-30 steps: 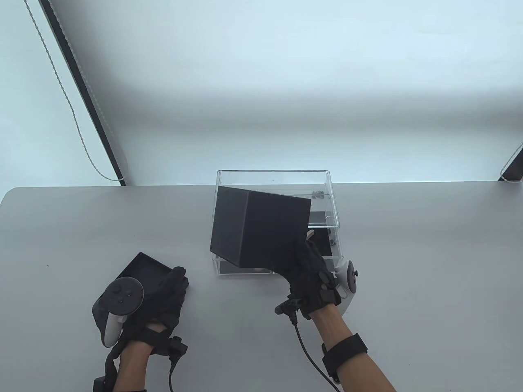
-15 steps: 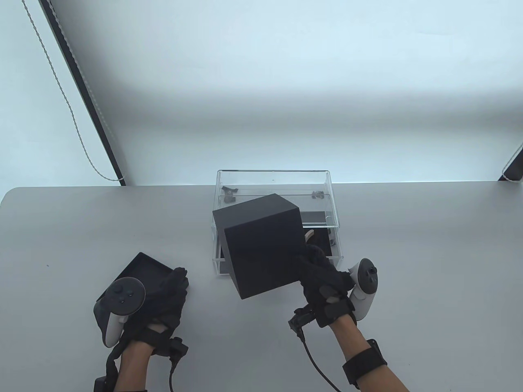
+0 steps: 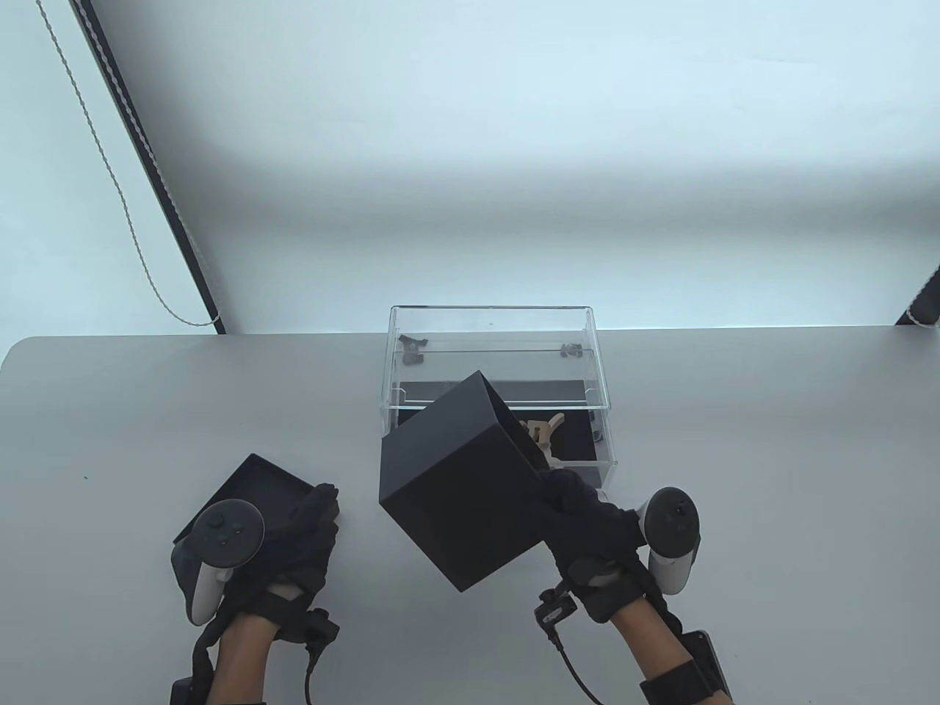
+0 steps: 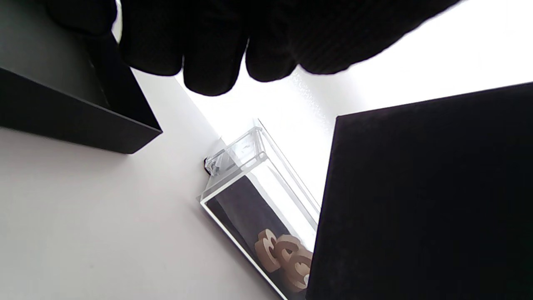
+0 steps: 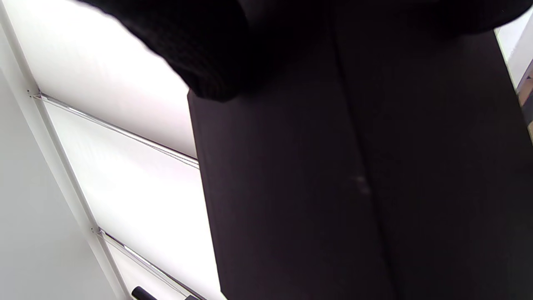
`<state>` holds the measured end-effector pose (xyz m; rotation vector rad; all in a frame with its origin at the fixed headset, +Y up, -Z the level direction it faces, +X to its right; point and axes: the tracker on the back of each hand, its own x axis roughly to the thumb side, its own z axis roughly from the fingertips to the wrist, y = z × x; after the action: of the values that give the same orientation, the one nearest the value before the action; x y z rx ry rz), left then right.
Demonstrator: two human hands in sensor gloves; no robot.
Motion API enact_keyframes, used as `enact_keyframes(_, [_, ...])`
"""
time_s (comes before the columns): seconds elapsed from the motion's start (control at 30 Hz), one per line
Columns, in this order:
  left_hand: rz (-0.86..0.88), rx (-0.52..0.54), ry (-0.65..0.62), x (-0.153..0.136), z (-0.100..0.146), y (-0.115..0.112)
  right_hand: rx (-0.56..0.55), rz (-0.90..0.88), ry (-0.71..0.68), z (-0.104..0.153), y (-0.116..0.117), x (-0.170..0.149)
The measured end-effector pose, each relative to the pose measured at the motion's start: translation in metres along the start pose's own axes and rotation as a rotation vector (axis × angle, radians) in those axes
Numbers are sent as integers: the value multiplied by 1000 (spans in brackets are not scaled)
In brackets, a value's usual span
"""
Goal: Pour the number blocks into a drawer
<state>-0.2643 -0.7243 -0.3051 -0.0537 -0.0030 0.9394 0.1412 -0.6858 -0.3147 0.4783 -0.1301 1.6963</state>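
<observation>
two gloved hands reach in from the near edge of a grey table (image 3: 110,411), each with a tracker strapped to its back. the left hand (image 3: 294,540) rests with its fingers lying fairly straight on a shallow black lid (image 3: 253,481) that lies flat on the table; nothing is gripped, the hand is relaxed and flat. across from it, the right hand (image 3: 587,532) grips a black cube-shaped box (image 3: 459,488), fingers wrapped over its near right edge, holding it off the table and tipped so that one corner points away from the person.

just beyond the right hand's fingertips, wooden number blocks (image 3: 542,433) lie in the clear drawer (image 3: 606,459) — pale tan shapes on a dark lining. in the left wrist view a few blocks (image 4: 283,260) show through the drawer's see-through front wall, partly hidden behind the tilted box (image 4: 424,200). the drawer stands pulled out toward the person from a clear acrylic case (image 3: 490,323), which sits farther off than both hands, near the table's far edge.

beyond the table — a pale wall and a beaded cord (image 3: 110,183) hanging on the left hand's side.
</observation>
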Motion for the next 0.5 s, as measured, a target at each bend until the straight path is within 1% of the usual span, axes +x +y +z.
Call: enact_keyframes(0.5, [-11, -6, 9, 0, 0, -3, 128, 401, -199, 17, 21, 13])
